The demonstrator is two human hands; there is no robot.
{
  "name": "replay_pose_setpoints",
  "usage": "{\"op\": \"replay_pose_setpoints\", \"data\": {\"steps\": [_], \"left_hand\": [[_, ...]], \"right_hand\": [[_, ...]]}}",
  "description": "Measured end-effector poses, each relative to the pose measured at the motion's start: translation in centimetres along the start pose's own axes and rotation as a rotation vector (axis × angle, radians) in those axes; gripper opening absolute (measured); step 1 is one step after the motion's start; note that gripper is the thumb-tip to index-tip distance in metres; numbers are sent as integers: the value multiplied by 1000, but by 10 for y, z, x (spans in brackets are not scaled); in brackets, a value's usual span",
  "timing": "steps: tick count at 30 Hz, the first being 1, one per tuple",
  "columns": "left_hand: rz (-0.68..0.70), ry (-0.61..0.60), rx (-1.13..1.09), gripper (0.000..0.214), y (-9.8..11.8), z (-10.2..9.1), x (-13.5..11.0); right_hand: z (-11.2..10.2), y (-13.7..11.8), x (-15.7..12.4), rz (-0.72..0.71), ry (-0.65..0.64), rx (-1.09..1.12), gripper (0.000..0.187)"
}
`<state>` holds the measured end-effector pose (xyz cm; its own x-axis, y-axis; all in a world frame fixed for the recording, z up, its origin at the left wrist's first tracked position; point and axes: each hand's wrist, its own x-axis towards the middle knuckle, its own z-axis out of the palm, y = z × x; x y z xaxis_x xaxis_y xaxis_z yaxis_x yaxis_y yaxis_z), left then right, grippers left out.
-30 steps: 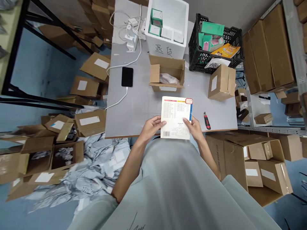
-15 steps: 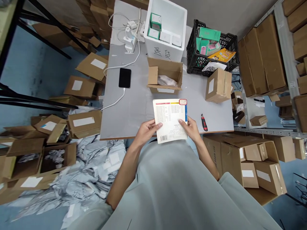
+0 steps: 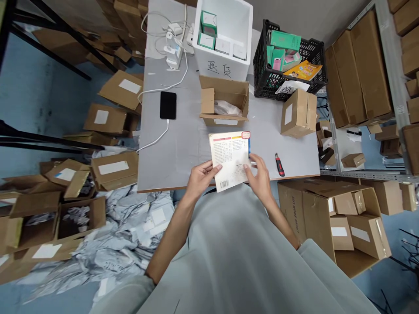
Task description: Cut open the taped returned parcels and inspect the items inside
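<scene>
A white book point(image 3: 230, 161) with printed lines, a barcode and a blue edge strip is held over the table's front edge. My left hand point(image 3: 202, 178) grips its left side, thumb on the printed face and fingers behind. On the right side, my right hand point(image 3: 258, 174) has its thumb on the face and its fingers curled at the blue edge. Just beyond the book stands an open cardboard box point(image 3: 207, 102) with a white wrapped item point(image 3: 225, 108) inside. A red and black box cutter point(image 3: 279, 165) lies to the right of my right hand.
A white foam box point(image 3: 222, 65) and a black crate point(image 3: 258, 83) with green boxes stand at the back. A taped carton point(image 3: 294, 115) sits at right. A phone point(image 3: 168, 105) lies plugged in at left. Cartons and grey plastic bags point(image 3: 131, 235) cover the floor at left.
The book has turned and tilted slightly, its right side swinging inward. My right hand's fingers have shifted at the book's right edge. The view has moved a little.
</scene>
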<state>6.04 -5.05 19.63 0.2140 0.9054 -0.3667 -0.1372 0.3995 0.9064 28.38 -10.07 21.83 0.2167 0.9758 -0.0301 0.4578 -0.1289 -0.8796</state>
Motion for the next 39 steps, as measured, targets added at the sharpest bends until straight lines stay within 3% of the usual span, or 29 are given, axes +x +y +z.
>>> {"op": "replay_pose_setpoints", "data": {"steps": [4, 13, 19, 21, 25, 29, 32, 36, 37, 39], "left_hand": [[2, 5, -4, 78, 0, 3, 1], [17, 9, -6, 74, 6, 1, 2], [63, -65, 73, 74, -3, 23, -1], [67, -114, 121, 77, -9, 31, 2], [124, -188, 205, 69, -26, 36, 23], [194, 45, 315, 68, -43, 33, 50], [59, 92, 250, 87, -46, 39, 61], [-210, -219, 40, 85, -35, 61, 62], [-277, -266, 14, 80, -30, 67, 62], [-348, -248, -13, 76, -22, 79, 65]], "right_hand": [[14, -13, -13, -7, -176, -3, 52], [28, -22, -21, -19, -200, -79, 57], [43, -5, -22, 31, -190, -118, 93], [39, 9, -14, 59, -179, -47, 80], [14, 38, 6, 182, -139, 303, 52], [-14, 49, 7, 288, -27, 499, 52], [-29, 46, 3, 339, 57, 588, 57], [-42, 46, 13, 412, 117, 774, 64], [-45, 48, 19, 418, 143, 793, 65], [-50, 55, 35, 409, 195, 786, 63]]}}
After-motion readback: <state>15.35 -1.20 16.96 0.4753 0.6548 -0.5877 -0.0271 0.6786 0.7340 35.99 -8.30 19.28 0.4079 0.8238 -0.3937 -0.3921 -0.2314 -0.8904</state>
